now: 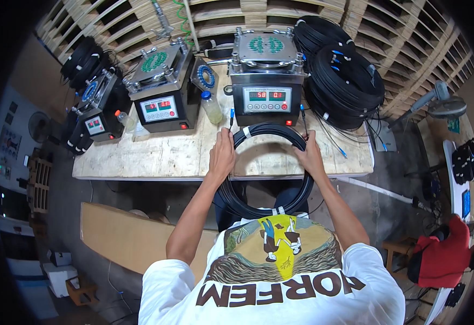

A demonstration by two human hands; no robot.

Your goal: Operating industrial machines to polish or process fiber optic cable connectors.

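A coil of thin black fibre-optic cable (pixel 272 129) hangs between my two hands over the table's front edge, its lower part near my lap. White ties wrap it at the top and bottom. My left hand (pixel 223 154) is closed on the coil's left side, and a cable end with a blue connector (pixel 232 112) rises above the fingers. On the right side my right hand (pixel 310 154) grips the coil, with another blue-tipped cable end (pixel 303 108) standing up from it. Just beyond the coil stands a black machine (pixel 266 95) with a red digital display and a metal top plate.
Two similar machines (pixel 160 111) stand further left on the wooden table (pixel 139 154). A blue-capped bottle (pixel 212 108) and an orange-capped bottle (pixel 124 120) sit among them. Large black cable coils (pixel 345 86) are stacked at right. Cardboard (pixel 123 233) lies below; a person in red (pixel 447 254) is at far right.
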